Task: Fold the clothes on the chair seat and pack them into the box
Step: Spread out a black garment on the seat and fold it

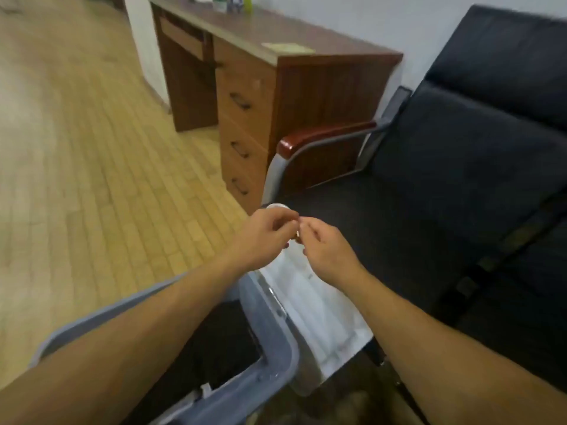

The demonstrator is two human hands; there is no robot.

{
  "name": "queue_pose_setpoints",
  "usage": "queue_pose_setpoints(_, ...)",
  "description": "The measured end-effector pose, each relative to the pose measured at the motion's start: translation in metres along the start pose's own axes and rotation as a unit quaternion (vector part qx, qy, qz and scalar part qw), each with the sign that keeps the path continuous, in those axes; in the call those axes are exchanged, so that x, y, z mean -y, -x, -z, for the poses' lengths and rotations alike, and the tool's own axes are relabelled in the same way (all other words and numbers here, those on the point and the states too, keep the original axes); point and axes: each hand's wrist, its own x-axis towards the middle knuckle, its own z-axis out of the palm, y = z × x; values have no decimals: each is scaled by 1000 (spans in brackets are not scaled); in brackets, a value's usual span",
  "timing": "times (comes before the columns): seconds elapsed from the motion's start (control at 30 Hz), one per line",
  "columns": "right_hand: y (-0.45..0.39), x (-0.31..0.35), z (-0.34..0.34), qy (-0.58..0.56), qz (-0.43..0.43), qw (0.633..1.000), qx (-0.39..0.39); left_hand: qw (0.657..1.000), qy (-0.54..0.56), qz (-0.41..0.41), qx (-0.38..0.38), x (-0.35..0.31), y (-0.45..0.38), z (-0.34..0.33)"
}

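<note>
Head view carries no writing that can be read: the pale card (288,48) on the brown tabletop (245,29) and the containers (233,3) at its far end are too blurred for any label or brand to be made out. Both bare forearms reach forward from the lower edge and meet near the middle. The left hand (260,237) and the right hand (325,246) are close together, their fingertips almost touching, fingers curled inward as if pinching the top edge of a white cloth (316,305); the pinch itself is small and blurred, so I cannot tell exactly what each hand holds, though both seem closed on the cloth's upper edge. The left wrist is bent with the knuckles up, the right hand is turned with its back toward the camera. The white cloth hangs down from the hands, between the front edge of the black chair seat (414,216) and the grey-rimmed plastic box (276,342), which stands on the wooden floor (76,164) under the left forearm. Something dark lies inside the box. The chair has a chrome frame and a reddish wooden armrest (325,136), just beside the drawers (242,130) under the tabletop. A small pale round thing (277,206) shows just beyond the left hand's knuckles; what it is cannot be told.
</note>
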Motion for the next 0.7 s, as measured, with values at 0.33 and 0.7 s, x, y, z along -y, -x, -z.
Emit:
queue_pose_setpoints(0.33, 220, -35, 297, 16, -14, 960, -278, 976, 0, -169, 137, -320, 48, -192)
queue_pose_setpoints(0.7, 605, -287, 422, -15, -270, 806, -526, 819, -75, -269, 501, -459, 260, -611)
